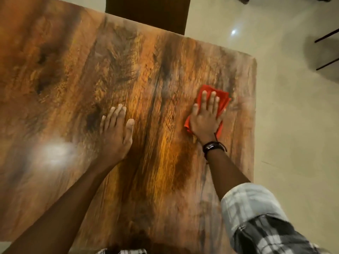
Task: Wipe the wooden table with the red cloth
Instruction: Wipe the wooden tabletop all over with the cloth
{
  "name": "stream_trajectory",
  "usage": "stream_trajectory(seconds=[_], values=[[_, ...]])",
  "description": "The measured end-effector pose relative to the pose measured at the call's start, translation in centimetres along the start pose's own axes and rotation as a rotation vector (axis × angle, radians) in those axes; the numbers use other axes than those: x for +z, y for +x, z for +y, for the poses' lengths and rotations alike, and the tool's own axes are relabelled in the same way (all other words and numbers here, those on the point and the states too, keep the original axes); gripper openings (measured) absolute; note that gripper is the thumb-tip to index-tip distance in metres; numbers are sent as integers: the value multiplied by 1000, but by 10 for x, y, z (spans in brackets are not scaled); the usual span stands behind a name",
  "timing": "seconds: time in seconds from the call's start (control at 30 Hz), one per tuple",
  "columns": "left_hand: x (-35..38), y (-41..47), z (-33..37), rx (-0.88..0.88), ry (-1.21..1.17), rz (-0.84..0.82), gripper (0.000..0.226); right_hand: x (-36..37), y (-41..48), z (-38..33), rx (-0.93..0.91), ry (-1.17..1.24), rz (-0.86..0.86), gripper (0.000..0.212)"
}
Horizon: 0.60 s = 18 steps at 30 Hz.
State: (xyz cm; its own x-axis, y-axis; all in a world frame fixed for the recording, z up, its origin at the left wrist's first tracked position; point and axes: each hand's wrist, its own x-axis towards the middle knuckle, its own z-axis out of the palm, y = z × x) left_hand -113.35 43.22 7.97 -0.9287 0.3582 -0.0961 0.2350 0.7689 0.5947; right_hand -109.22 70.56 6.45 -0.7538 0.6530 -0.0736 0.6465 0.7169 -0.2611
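Nearest, at the lower right, a rolled plaid sleeve [256,217] covers the right arm. Farther in, the left hand [115,132] lies palm-down on the wooden table [73,79], fingers straight and close together, holding nothing. To its right, the right hand [206,114], with a dark wristband [213,146], presses flat on the red cloth [222,97], fingers straight and slightly spread. The red cloth lies rumpled on the table near its right edge, toward the far right corner. Beyond the far edge stands a dark chair [146,13].
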Motion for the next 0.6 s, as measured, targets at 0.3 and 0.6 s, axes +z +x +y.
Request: stream_trajectory(seconds=[0.3,0.6], values=[[-36,69,-29,-57,39,251,68,66,21,-240,-661,-131,-153,57],[-22,132,0,-11,-1,54,71,49,152,-249,-490,17,-228,57]])
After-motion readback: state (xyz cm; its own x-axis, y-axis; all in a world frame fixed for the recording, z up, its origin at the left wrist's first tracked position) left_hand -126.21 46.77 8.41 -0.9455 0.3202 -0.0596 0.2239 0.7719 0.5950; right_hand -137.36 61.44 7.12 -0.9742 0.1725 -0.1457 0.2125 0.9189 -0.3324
